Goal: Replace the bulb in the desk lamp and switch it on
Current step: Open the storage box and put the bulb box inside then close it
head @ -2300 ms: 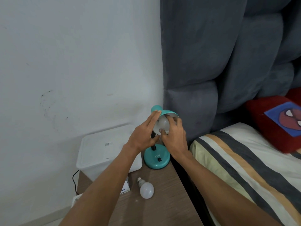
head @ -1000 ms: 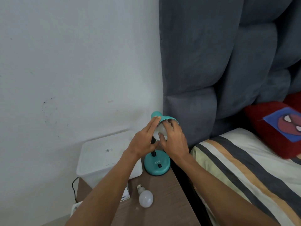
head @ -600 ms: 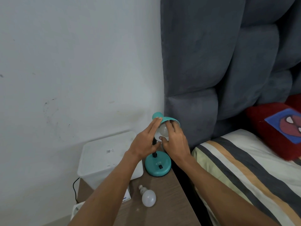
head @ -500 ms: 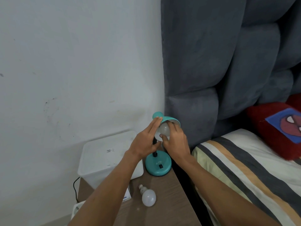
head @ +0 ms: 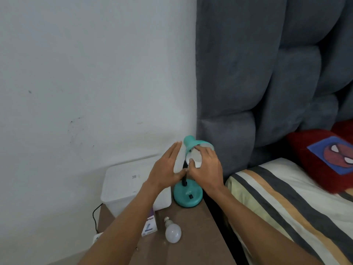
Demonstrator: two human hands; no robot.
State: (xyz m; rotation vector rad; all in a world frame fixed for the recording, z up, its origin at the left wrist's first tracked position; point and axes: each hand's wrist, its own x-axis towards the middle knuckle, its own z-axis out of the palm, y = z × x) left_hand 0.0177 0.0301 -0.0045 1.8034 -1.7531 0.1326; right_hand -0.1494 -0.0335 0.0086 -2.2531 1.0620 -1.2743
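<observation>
A small teal desk lamp [head: 188,197] stands at the back right of a wooden bedside table [head: 191,245]. A white bulb [head: 196,157] sits inside the lamp's teal shade [head: 193,143]. My right hand [head: 207,170] is wrapped around that bulb from the right, fingers on its face. My left hand [head: 168,169] is flat and open just left of the shade, fingers straight, thumb near the lamp's black neck. A second white bulb [head: 172,231] lies loose on the table, screw cap pointing away from me. The lamp's black switch [head: 190,197] is on its base.
A white plastic box [head: 126,185] stands left of the lamp against the white wall. A small bulb carton [head: 150,226] lies under my left forearm. A black cable [head: 95,215] drops behind the table. A grey padded headboard [head: 267,73] and a striped bed [head: 296,207] lie to the right.
My left hand has come off the shade and opened flat beside it. My right hand stays on the bulb in the shade.
</observation>
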